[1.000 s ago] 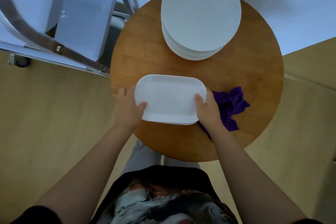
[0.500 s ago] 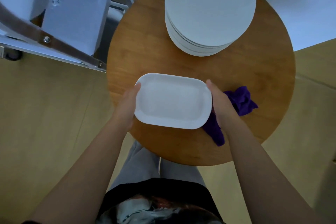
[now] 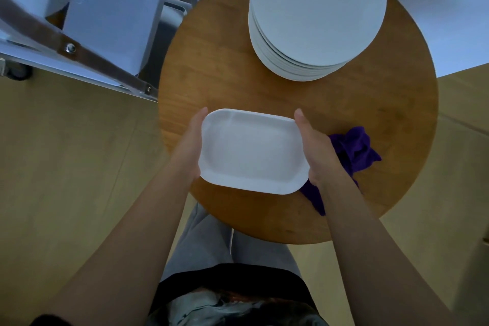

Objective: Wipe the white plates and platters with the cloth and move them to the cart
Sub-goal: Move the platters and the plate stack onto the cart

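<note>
A white rectangular platter [image 3: 251,149] sits level between a person's two hands above the near half of a round wooden desk [image 3: 222,82], its long axis running left to right and its shallow well facing up. The left hand [image 3: 189,149] presses flat along the left short edge and the right hand [image 3: 312,152] along the right short edge, fingers extended, none hooked over the rim. The platter looks rigid, smooth-glazed and breakable, likely with some weight; the two short ends offer the surest hold, and bare palms on glaze could slip. A crumpled purple cloth [image 3: 354,149] lies on the desk just right of the right hand, partly under it. A stack of round white plates [image 3: 317,16] stands at the far side. A metal cart [image 3: 105,16] stands to the far left, beside the desk.
</note>
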Demonstrator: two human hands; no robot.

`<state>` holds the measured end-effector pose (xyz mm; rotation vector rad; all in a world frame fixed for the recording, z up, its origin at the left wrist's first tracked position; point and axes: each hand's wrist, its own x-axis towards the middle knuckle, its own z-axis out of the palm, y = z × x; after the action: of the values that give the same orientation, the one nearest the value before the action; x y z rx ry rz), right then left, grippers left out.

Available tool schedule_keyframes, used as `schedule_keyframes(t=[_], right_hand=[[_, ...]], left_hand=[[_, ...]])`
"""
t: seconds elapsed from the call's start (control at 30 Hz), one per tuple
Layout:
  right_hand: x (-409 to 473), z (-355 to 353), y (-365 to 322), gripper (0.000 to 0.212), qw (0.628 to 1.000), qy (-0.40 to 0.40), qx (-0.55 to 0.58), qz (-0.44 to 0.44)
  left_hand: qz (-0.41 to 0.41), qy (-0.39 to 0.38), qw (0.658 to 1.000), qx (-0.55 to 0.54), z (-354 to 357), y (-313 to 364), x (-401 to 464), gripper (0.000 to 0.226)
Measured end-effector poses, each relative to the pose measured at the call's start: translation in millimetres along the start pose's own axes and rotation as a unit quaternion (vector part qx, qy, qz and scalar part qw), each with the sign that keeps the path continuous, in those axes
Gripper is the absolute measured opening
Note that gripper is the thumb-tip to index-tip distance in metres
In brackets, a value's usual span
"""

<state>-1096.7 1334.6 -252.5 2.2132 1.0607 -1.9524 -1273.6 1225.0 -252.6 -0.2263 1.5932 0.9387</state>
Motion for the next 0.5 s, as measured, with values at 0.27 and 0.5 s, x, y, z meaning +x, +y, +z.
schedule_keyframes(t=[0.27, 0.5], right_hand=[[-6.4, -3.0, 20.2, 0.076, 0.997, -0.053, 0.017, -0.051], [-3.1, -1.1, 18.3, 0.049, 0.997, -0.01, -0.025, -0.076]], left_hand=[[0.061, -0.022, 0.998, 0.007, -3.4, -9.8, -17.7, 0.075], [0.094, 0.007, 0.992, 0.086, -2.8, -11.3, -16.0, 0.082]])
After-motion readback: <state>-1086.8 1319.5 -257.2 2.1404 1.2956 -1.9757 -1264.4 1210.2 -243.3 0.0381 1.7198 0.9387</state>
